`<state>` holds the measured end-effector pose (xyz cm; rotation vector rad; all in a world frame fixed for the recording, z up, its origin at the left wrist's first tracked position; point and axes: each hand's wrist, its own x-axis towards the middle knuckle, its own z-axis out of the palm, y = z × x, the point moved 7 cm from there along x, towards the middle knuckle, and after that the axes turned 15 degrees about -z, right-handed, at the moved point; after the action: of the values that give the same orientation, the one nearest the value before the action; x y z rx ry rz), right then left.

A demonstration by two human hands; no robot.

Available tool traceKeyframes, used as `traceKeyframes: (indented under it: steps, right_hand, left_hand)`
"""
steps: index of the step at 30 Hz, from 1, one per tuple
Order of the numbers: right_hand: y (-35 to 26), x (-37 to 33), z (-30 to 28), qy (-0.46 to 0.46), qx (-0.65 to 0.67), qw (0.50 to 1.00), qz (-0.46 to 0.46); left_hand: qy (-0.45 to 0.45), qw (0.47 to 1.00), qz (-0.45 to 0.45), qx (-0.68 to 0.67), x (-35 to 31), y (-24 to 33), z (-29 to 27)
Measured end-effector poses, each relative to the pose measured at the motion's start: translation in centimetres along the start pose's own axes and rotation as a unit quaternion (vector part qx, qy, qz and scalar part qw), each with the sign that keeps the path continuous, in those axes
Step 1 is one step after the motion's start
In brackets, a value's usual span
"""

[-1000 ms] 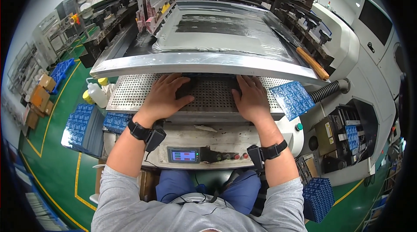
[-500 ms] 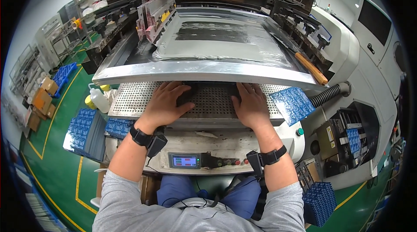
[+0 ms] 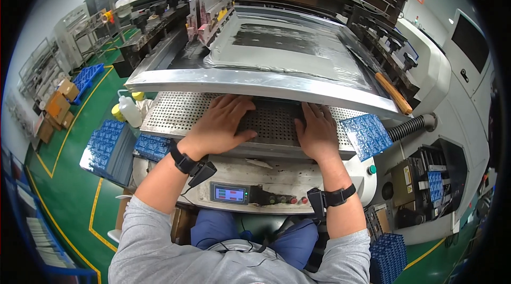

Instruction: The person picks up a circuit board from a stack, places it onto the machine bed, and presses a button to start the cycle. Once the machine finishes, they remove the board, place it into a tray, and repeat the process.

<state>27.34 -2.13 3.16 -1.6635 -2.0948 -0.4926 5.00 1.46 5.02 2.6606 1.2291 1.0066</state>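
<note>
Both my hands reach over a perforated metal plate (image 3: 274,127), their fingertips going in beneath the raised front rail of a metal screen frame (image 3: 261,83). My left hand (image 3: 221,127) lies palm down with its fingers stretched out and thumb apart. On the other side, my right hand (image 3: 318,134) is flat too, fingers extended. A dark edge shows between them under the rail; whether the fingertips touch something there is hidden. Grey paste (image 3: 245,60) is spread across the screen. To the right of my right hand, a blue patterned panel (image 3: 366,136) rests at the plate's corner.
A wooden-handled spatula (image 3: 394,93) lies along the frame's right side; a squeegee assembly (image 3: 207,23) stands at its left. Stacked blue panels (image 3: 108,145) and a white squeeze bottle (image 3: 129,111) are at left. Below are a small control screen (image 3: 229,192) and a ribbed hose (image 3: 412,127).
The view has turned slightly, so the machine appears shifted right and tilted. My hands stay in nearly the same place on the plate, fingers still under the frame's rail.
</note>
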Motion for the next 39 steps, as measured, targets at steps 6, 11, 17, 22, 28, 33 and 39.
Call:
traceKeyframes:
  steps: [6, 11, 17, 22, 28, 33, 39]
  right_hand:
    - [0.1, -0.1, 0.3, 0.008, -0.006, 1.000, -0.009]
    - [0.2, -0.1, 0.3, 0.021, -0.015, 1.000, -0.018]
    - [0.0, -0.3, -0.1, 0.034, -0.022, 0.999, -0.006]
    - [0.4, -0.7, -0.3, 0.045, -0.037, 0.998, 0.013]
    - [-0.4, -2.3, -2.7, 0.148, -0.030, 0.988, -0.039]
    - [-7.8, -11.5, -5.9, 0.026, 0.148, 0.968, -0.200]
    - [2.9, -25.2, -0.6, -0.355, 0.230, 0.903, 0.075]
  left_hand:
    - [-0.023, 1.000, 0.012, -0.011, 0.2, -0.2, 1.2]
    - [-0.029, 1.000, 0.006, 0.000, 0.2, -0.3, 1.5]
    - [-0.015, 1.000, 0.011, 0.017, 0.0, 0.0, 1.4]
    - [-0.018, 1.000, -0.013, 0.002, -0.1, -0.1, 1.3]
    - [0.049, 0.998, -0.022, 0.024, -1.8, -0.5, -0.9]
    - [0.183, 0.973, -0.139, 0.023, -9.3, -6.7, -5.4]
    - [0.349, 0.861, -0.361, -0.077, -21.1, -23.2, -10.3]
